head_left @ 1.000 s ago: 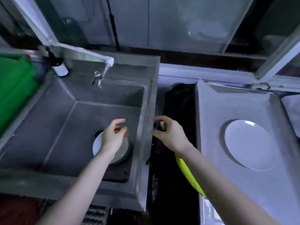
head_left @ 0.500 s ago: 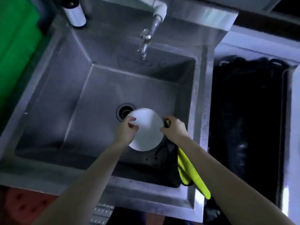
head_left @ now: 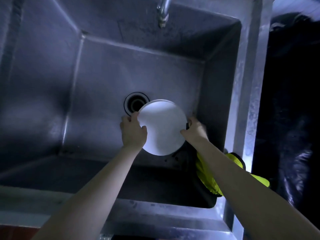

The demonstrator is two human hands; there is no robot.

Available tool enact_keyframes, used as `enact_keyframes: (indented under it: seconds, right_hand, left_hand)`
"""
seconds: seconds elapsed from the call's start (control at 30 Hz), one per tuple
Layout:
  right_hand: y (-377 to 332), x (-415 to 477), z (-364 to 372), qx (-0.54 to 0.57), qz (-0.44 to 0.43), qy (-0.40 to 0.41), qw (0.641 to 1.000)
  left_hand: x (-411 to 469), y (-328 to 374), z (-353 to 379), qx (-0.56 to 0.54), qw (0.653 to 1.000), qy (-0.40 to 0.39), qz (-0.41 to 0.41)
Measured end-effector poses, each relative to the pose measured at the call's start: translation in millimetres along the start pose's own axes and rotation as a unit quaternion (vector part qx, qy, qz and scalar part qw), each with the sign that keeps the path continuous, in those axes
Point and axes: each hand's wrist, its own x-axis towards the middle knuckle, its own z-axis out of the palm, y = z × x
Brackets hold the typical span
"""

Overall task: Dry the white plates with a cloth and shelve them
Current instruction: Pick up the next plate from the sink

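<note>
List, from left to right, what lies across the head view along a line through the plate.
The left hand, gripping one edge → round white plate → right hand at the opposite edge → right rim of the stainless steel sink.

— Where does the single view sit?
— On the person's head, above the deep square stainless-steel sink (head_left: 43, 101), facing forward and steeply down into it.
— How near is it?
— Close. The sink fills most of the wide frame. The curved metal tap spout (head_left: 162, 13) is cut by the top edge, and the two bare forearms (head_left: 103, 179) enter from the bottom.
— And the centre?
— The round white plate (head_left: 162, 127), its rim overlapping the round black drain (head_left: 132, 103).
</note>
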Motion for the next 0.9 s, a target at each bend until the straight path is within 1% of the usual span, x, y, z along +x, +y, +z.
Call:
enact_keyframes:
  seconds: [0.13,0.3,0.4,0.53,0.67,0.77,0.9]
  right_hand:
    - [1,0,7,0.004,0.026,0.0,1.0]
    - [2,1,13,-0.005,0.04,-0.005,0.999]
    - [2,1,14,-0.02,0.043,-0.003,0.999]
    - [4,-2,12,-0.01,0.04,-0.006,0.999]
    - [2,-4,9,0.016,0.026,0.011,0.999]
    - [-3,-10,1,0.062,0.012,0.028,0.998]
    - [-9,-22,-16,0.117,-0.003,0.079,0.99]
  left_hand:
    - [4,-5,-2,0.0,1.0,-0.01,-0.014]
    - [9,-11,-1,0.002,1.0,-0.021,-0.012]
    - [11,-13,-1,-0.018,0.999,-0.039,-0.02]
    - [11,-18,-3,-0.061,0.996,-0.062,-0.013]
    - [11,-18,-9,-0.126,0.99,-0.065,-0.021]
    - [9,-10,-21,-0.189,0.979,-0.07,-0.022]
    - [2,11,-51,-0.32,0.944,-0.075,-0.034]
